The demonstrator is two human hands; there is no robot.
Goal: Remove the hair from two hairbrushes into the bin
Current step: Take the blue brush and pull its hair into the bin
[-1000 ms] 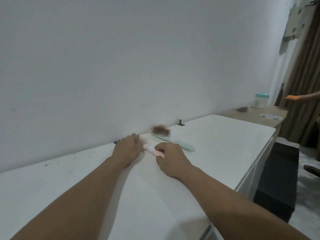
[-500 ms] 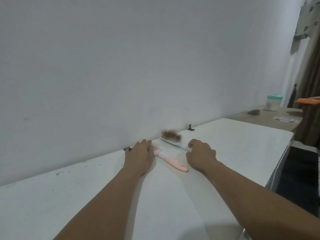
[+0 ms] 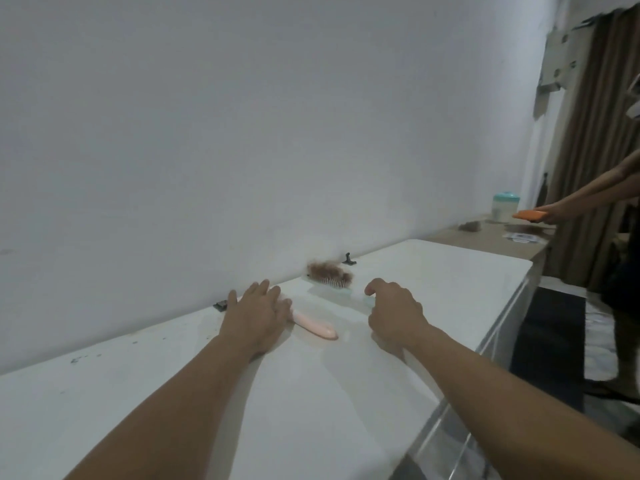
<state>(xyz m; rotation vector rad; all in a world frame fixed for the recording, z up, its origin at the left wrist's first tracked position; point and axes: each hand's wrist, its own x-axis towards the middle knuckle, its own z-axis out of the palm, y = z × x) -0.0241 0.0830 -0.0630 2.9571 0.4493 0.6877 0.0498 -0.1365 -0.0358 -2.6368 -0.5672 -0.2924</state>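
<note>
Since a second ago the right hand [image 3: 394,311] has left the pink brush [image 3: 313,325], under the flat, open left hand [image 3: 258,315], and curls empty over the green brush [image 3: 330,282] at 1 o'clock, likely to grasp its handle.

Both bare forearms reach forward, left hand [image 3: 256,315] flat and palm-down with fingers spread together and extended, right hand [image 3: 394,311] palm-down with fingers curled under, index knuckle raised, the two hands apart, neither visibly gripping.
</note>
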